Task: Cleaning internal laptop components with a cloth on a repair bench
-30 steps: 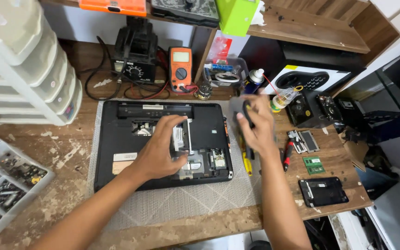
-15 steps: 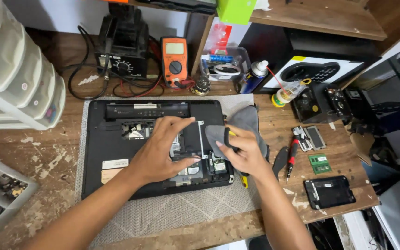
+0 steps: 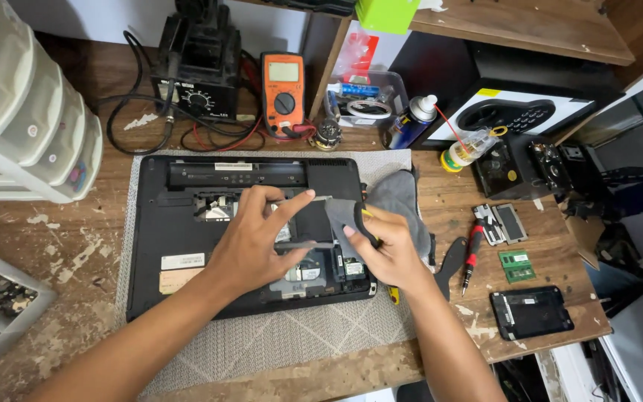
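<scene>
Laptop's (image 3: 187,246) open bay under hands
</scene>
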